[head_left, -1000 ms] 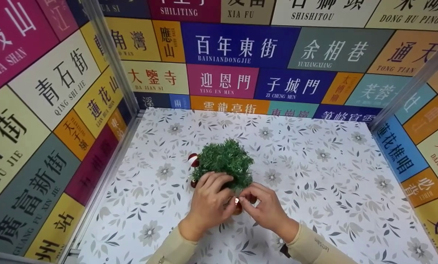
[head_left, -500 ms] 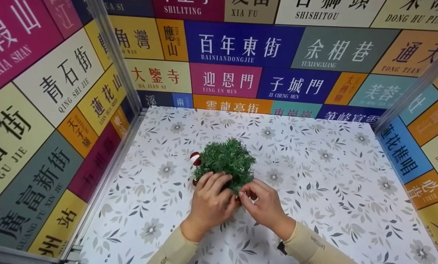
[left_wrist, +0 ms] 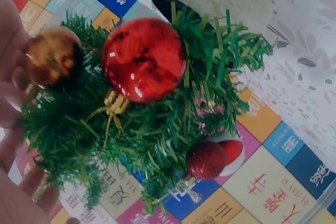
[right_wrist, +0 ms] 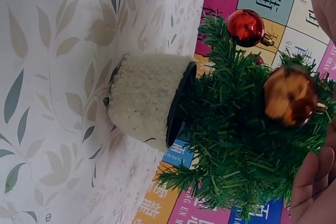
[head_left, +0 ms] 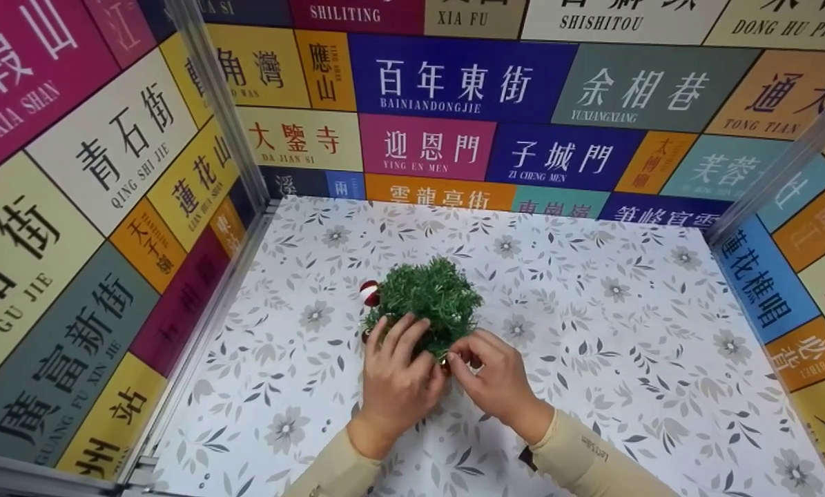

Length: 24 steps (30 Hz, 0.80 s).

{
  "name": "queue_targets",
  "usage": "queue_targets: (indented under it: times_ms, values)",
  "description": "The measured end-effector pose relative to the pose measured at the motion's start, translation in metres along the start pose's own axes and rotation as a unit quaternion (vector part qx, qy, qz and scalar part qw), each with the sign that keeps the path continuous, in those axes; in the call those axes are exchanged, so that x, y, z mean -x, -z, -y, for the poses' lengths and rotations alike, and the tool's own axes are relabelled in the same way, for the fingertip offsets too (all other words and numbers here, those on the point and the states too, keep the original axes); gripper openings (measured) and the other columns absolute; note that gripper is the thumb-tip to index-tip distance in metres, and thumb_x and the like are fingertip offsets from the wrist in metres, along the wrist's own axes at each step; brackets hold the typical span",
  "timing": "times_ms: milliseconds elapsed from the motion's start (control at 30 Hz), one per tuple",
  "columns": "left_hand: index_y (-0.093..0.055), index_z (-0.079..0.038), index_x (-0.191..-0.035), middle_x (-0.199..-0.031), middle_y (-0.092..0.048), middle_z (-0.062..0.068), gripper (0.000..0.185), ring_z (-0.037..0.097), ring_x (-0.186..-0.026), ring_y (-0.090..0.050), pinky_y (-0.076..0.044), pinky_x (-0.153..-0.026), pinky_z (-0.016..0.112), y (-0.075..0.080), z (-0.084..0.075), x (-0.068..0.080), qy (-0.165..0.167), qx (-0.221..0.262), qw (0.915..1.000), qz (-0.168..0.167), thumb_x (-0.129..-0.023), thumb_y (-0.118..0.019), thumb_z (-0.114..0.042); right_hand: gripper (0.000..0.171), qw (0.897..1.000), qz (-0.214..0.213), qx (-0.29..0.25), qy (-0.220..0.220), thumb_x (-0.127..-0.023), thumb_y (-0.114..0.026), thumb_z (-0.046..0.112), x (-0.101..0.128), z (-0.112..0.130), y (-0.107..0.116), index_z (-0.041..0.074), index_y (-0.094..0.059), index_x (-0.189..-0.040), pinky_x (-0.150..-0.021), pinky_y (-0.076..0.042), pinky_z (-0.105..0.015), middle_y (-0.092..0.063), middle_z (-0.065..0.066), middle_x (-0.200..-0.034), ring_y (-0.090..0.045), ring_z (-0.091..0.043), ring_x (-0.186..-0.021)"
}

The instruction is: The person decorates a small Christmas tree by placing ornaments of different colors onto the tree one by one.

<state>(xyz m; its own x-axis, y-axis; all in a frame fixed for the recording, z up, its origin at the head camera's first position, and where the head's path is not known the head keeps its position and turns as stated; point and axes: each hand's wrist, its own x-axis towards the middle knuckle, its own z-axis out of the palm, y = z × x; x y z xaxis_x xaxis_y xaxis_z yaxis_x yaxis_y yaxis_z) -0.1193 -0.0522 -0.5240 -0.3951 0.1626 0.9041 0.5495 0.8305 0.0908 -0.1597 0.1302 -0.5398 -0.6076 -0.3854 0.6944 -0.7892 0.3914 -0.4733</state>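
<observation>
A small artificial Christmas tree (head_left: 429,290) stands mid-table, its pot (right_wrist: 144,98) wrapped in cream fleece. My left hand (head_left: 402,376) lies over its near left side, longer fingers spread on the foliage. The left index finger and thumb come close to a shiny gold bauble (left_wrist: 54,57) on the near side; I cannot tell whether they grip anything. My right hand (head_left: 498,376) pinches at the bauble's cap and loop with thumb and forefinger. A glossy red bauble (left_wrist: 144,59) with a gold string hangs beside it. Further round are a glittery dark red bauble (left_wrist: 206,160) and a red-and-white one (head_left: 369,293).
The table (head_left: 591,359) has a white cloth with grey flowers and leaves. Colourful sign-printed panels (head_left: 453,76) enclose it at the back and sides, with metal posts (head_left: 226,103) at the corners.
The gold bauble's top, seen between both hands a second ago, has moved up against the foliage. The left fingers have spread a little; the right hand has shifted slightly up. The head view has tilted slightly.
</observation>
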Motion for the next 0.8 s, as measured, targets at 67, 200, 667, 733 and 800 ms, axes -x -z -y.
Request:
queue_targets:
  times_ms: [67, 200, 667, 733, 800]
  values:
    - [-0.059, -0.012, -0.061, -0.123, -0.065, 0.012, 0.015, 0.037, -0.117, -0.059, -0.042, -0.099, 0.061, 0.0010, -0.0027, 0.0013, 0.009, -0.004, 0.9999, -0.001, -0.072, -0.068, -0.012, 0.014, 1.000, 0.002, 0.003, 0.001, -0.088, -0.071, 0.008, -0.0005, -0.0009, -0.0004, 0.021, -0.067, -0.088, -0.053, -0.046, -0.024, -0.054, 0.013, -0.079, -0.053, -0.009, -0.062]
    - [-0.059, -0.012, -0.062, -0.107, -0.067, 0.010, 0.015, 0.032, -0.097, -0.064, -0.052, -0.083, 0.051, 0.0022, -0.0052, 0.0014, 0.014, -0.035, 0.9992, -0.014, -0.071, -0.071, -0.013, 0.011, 1.000, 0.002, 0.010, 0.016, -0.088, -0.070, 0.009, -0.0024, -0.0018, -0.0003, 0.020, -0.067, -0.088, -0.054, -0.046, -0.021, -0.055, 0.012, -0.079, -0.054, -0.008, -0.063]
    - [-0.059, -0.013, -0.065, -0.090, -0.062, 0.006, 0.013, 0.028, -0.077, -0.057, -0.049, -0.073, 0.047, 0.0025, -0.0081, 0.0064, 0.040, -0.058, 0.9975, -0.006, -0.073, -0.069, -0.015, 0.007, 0.999, 0.003, 0.034, 0.030, -0.087, -0.069, 0.012, -0.0071, -0.0025, -0.0011, 0.018, -0.067, -0.084, -0.055, -0.042, -0.017, -0.056, 0.012, -0.078, -0.053, -0.005, -0.064]
    - [-0.060, -0.013, -0.065, -0.084, -0.061, 0.004, 0.012, 0.027, -0.074, -0.056, -0.049, -0.074, 0.046, 0.0035, -0.0084, 0.0071, 0.046, -0.059, 0.9972, -0.003, -0.073, -0.069, -0.015, 0.006, 0.999, 0.004, 0.037, 0.030, -0.087, -0.068, 0.013, -0.0078, -0.0027, -0.0013, 0.019, -0.067, -0.085, -0.055, -0.042, -0.016, -0.056, 0.013, -0.078, -0.052, -0.004, -0.065]
    - [-0.061, -0.013, -0.064, -0.076, -0.059, 0.002, 0.013, 0.026, -0.069, -0.055, -0.049, -0.074, 0.046, 0.0050, -0.0086, 0.0071, 0.050, -0.057, 0.9971, 0.005, -0.074, -0.070, -0.014, 0.006, 0.999, 0.005, 0.040, 0.031, -0.088, -0.067, 0.014, -0.0083, -0.0030, -0.0017, 0.019, -0.067, -0.085, -0.055, -0.042, -0.016, -0.056, 0.013, -0.078, -0.050, -0.002, -0.065]
